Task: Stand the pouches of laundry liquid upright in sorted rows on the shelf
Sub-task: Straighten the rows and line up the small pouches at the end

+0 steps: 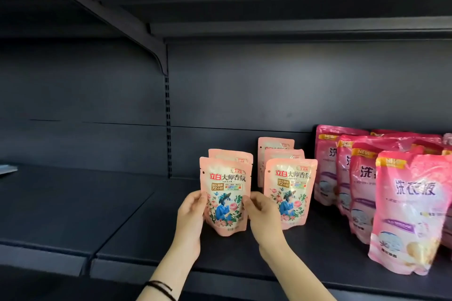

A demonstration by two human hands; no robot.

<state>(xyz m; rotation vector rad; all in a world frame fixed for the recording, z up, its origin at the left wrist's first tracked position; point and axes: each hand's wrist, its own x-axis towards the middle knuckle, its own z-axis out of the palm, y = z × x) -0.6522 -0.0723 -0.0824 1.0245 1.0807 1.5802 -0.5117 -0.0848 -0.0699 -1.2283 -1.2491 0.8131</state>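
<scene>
Two bare hands frame a small pale-pink plastic pouch [226, 193] printed with roses and a figure in blue. The left hand [192, 211] pinches its left edge between thumb and curled fingers, and the right hand [260, 212] pinches the right edge the same way. The pouch is upright, its rounded base low over the dark matte metal shelf [146, 227]. From this angle it is hard to say whether the base rests fully on the shelf.

Directly behind the gripped pouch stands a second pouch of the same print [231, 155], upright, with only its top strip showing. Just right of the right hand is a row of three matching pouches [291, 193], set one behind another and all upright. The front one shows the full rose design under a soft sheen.

Farther right of the grip, larger glossy deep-pink pouches [411, 205] stand in rows running front to back. Their film is crinkled and reflective, and each has a yellow corner flash marked NEW.

Thin black bands [160, 287] circle the left wrist. Behind the grip, a slotted metal upright [167, 117] rises along the flat back panel. From it an angled dark bracket [137, 29] carries the board overhead.
</scene>
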